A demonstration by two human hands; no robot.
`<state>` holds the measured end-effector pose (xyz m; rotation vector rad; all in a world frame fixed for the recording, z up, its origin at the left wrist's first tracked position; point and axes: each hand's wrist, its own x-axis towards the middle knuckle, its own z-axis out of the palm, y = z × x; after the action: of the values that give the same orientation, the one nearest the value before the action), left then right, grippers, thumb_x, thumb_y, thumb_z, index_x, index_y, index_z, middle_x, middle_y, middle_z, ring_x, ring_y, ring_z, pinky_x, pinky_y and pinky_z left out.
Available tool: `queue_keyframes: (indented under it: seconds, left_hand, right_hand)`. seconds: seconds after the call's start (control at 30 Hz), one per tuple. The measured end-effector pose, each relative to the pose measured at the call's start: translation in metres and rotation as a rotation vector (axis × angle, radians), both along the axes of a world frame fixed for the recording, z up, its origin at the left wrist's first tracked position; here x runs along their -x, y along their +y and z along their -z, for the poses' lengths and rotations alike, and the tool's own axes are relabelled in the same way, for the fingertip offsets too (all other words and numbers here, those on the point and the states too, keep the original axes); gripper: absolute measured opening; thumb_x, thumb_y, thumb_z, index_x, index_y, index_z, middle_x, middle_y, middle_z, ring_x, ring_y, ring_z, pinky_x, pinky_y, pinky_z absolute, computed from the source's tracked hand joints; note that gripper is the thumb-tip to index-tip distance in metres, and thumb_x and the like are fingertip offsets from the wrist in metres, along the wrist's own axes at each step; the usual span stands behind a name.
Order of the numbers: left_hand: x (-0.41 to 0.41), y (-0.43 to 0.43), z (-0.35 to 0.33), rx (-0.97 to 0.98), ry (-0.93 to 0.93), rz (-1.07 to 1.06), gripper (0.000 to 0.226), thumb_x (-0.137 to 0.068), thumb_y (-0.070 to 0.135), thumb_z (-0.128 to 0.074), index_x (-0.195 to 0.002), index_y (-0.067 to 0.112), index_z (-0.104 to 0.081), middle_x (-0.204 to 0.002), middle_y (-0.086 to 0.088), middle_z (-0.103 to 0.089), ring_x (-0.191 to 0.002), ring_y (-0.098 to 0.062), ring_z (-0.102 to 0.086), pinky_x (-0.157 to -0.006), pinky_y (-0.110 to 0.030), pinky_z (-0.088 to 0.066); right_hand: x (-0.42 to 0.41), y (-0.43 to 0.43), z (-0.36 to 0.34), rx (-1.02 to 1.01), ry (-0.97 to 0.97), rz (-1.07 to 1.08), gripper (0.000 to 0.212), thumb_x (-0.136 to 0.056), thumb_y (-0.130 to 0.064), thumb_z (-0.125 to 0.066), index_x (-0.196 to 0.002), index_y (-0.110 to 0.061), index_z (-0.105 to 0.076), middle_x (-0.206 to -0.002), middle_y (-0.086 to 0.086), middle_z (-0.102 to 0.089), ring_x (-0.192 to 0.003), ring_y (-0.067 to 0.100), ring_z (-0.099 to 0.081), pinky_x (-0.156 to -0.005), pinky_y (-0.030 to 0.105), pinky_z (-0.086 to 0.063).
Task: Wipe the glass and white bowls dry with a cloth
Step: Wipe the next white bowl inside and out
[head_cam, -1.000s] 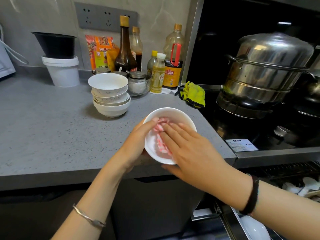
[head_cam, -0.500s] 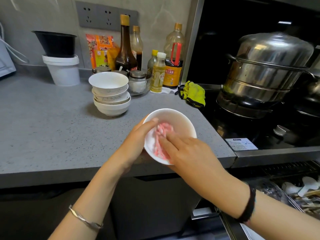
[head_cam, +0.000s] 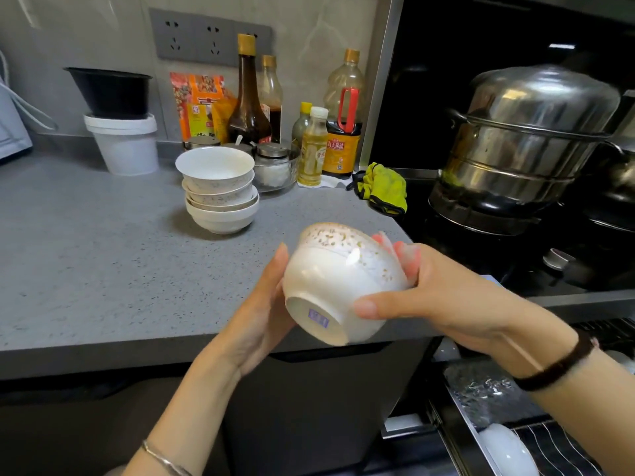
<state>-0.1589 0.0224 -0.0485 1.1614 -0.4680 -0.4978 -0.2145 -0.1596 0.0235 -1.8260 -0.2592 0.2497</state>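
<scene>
The white bowl [head_cam: 340,280] is hanging tipped in the air over the desk's [head_cam: 103,252] front edge, its foot and blue stamp facing the camera. The right grip [head_cam: 436,297] is clasping it, thumb on the wall near the foot, with the pink cloth [head_cam: 388,243] peeking out at the far rim. The left grip [head_cam: 261,310] is pressing flat, fingers straight, against its left side, and a stack of white bowls [head_cam: 220,197] is sitting further back.

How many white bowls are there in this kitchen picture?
6 visible: one held bowl between the left hand and right hand, four in the stack on the counter, one drawer bowl lower right. More may hide in that drawer.
</scene>
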Motion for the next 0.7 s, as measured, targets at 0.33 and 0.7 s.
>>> queue_keyframes:
  seconds: [0.33, 0.7]
  left_hand:
    - [0.004, -0.015, 0.009, 0.225, 0.160, -0.025, 0.087, -0.034, 0.081, -0.075, -0.101, 0.025, -0.077, -0.113, -0.007, -0.071, -0.104, -0.018, -0.067, -0.079, -0.030, -0.056]
    - [0.018, -0.024, -0.005, 0.331, 0.258, -0.295, 0.052, -0.079, 0.060, -0.043, -0.093, 0.023, -0.077, -0.102, -0.006, -0.074, -0.093, -0.015, -0.070, -0.086, -0.036, -0.049]
  right_hand:
    - [-0.004, -0.002, 0.008, -0.452, 0.166, 0.076, 0.046, -0.066, 0.000, -0.071, -0.104, -0.023, -0.065, -0.093, -0.014, -0.072, -0.089, 0.001, -0.067, -0.073, 0.017, -0.052]
    - [0.010, 0.020, 0.021, 0.006, -0.716, 0.383, 0.020, -0.086, -0.033, -0.069, -0.098, -0.018, -0.063, -0.101, -0.002, -0.067, -0.095, 0.010, -0.064, -0.080, 0.026, -0.052]
